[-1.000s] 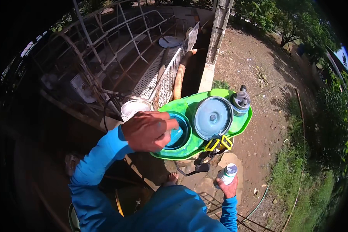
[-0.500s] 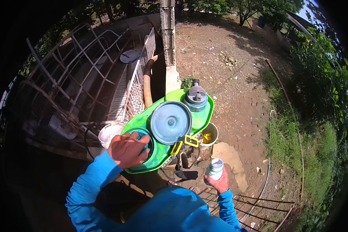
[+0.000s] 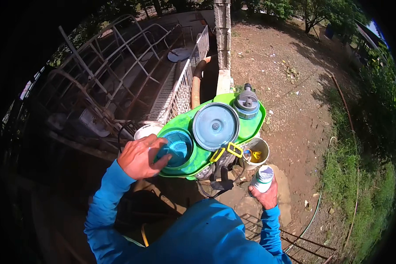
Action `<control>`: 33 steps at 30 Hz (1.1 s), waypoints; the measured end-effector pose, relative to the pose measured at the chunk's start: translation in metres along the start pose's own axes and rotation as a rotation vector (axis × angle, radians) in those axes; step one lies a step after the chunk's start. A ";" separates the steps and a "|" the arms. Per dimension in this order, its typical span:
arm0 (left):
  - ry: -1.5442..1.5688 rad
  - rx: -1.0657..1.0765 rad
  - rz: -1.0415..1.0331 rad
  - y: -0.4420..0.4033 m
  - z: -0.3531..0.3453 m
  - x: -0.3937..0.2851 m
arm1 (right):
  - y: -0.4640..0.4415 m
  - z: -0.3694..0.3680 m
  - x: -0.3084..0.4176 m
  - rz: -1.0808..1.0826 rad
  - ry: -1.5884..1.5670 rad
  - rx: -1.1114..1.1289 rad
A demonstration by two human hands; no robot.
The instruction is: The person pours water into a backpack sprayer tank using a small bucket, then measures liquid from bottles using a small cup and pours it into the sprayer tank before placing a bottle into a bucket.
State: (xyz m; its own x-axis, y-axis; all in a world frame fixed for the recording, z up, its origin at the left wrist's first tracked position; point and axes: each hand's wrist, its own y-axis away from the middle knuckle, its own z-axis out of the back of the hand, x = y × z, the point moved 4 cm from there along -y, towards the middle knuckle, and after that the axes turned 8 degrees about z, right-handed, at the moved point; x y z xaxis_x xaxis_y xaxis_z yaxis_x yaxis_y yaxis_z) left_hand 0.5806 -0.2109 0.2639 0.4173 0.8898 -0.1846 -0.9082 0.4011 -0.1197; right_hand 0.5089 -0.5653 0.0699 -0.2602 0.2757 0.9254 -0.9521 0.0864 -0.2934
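Note:
A bright green knapsack sprayer tank (image 3: 251,128) stands in front of me. In its top are a large round grey-blue lid (image 3: 216,126), a grey nozzle-like fitting (image 3: 247,102) and, on the left, a round blue recess (image 3: 179,147). My left hand (image 3: 138,156) is at the left rim of that recess, thumb and fingers apart; whether it touches the rim is unclear. My right hand (image 3: 267,196) is closed around a white bottle (image 3: 262,178) with a pale top, held low to the right of the tank. Yellow strap buckles (image 3: 234,150) hang at the tank's near edge.
A white bucket (image 3: 262,152) with yellow items inside stands right of the tank. Another pale bucket (image 3: 148,130) is behind my left hand. Metal frames (image 3: 119,57) and a ribbed hose (image 3: 196,90) lie beyond, beside a concrete post (image 3: 223,39). Metal bars (image 3: 303,240) are at lower right.
My left hand has drawn back from over the blue recess to its left rim, uncovering the inside. The view has shifted, and the right hand still holds the bottle.

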 end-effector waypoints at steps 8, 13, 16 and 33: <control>0.114 -0.043 0.112 0.026 0.008 0.000 | -0.048 -0.004 0.036 0.180 -0.001 0.143; 0.374 -0.202 0.126 0.036 -0.010 0.015 | -0.087 -0.004 0.096 0.310 0.119 0.210; 0.781 -0.270 0.161 0.044 -0.021 0.017 | -0.112 -0.007 0.128 0.468 0.260 0.236; 2.144 -0.158 0.022 0.030 -0.079 0.006 | -0.184 -0.069 0.240 0.933 0.520 0.413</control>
State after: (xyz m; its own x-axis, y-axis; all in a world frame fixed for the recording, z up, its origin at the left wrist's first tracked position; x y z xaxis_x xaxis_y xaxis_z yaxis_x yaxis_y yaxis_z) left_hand 0.5590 -0.2106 0.1822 -0.1023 -0.7034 -0.7034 -0.9499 0.2790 -0.1409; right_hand 0.6323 -0.4487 0.3295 -0.8868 0.4375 0.1488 -0.4275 -0.6546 -0.6234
